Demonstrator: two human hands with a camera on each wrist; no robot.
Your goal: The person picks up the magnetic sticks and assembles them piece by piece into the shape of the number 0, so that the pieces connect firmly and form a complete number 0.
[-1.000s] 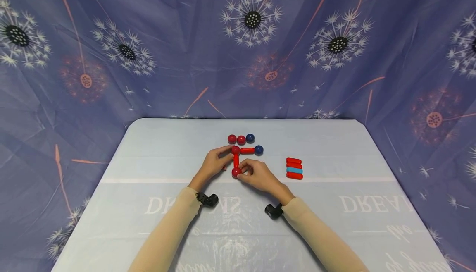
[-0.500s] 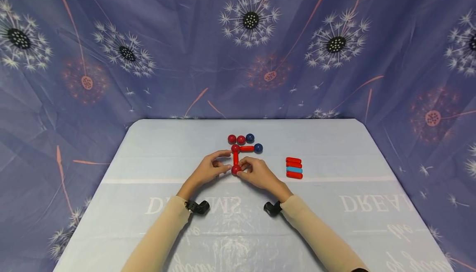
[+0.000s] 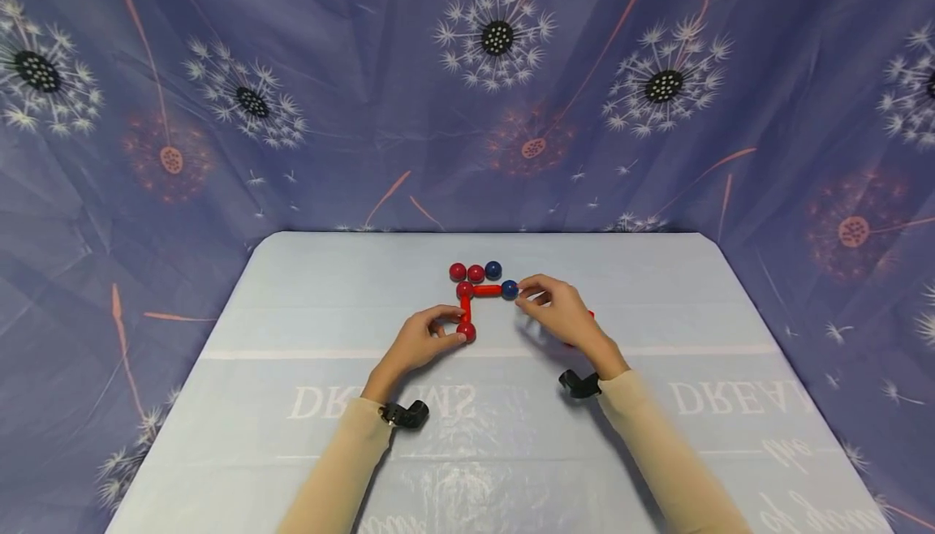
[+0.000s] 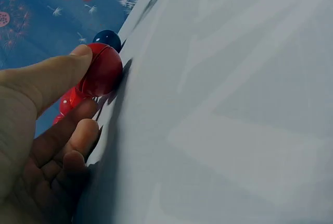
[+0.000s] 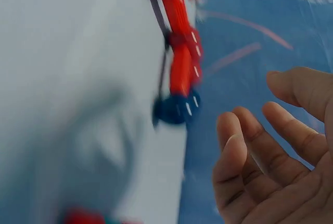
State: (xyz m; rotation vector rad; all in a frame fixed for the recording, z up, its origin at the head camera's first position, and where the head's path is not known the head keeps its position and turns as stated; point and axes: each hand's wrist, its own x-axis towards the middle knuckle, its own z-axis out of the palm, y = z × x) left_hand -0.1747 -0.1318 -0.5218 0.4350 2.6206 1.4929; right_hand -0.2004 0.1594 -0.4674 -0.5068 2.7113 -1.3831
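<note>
In the head view, an L-shaped assembly of balls and rods lies on the table. Its near red ball (image 3: 466, 332) joins an upright red rod (image 3: 465, 307) to a corner red ball (image 3: 464, 290); a second red rod (image 3: 487, 290) runs right to a blue ball (image 3: 510, 290). My left hand (image 3: 422, 342) holds the near end, thumb on the red ball (image 4: 106, 70) in the left wrist view and forefinger by the rod. My right hand (image 3: 561, 312) is beside the blue ball; in the right wrist view its loosely bent fingers (image 5: 276, 164) hold nothing and stand apart from the assembly.
Two loose red balls (image 3: 457, 272) and a loose blue ball (image 3: 493, 270) sit in a row just behind the assembly. Loose rods (image 3: 592, 315) are mostly hidden under the right hand. A patterned curtain (image 3: 409, 112) hangs behind the table (image 3: 314, 315).
My right hand has let go of the near red ball and moved right and away, beside the blue ball. My left hand drew back from the assembly, then came to that red ball.
</note>
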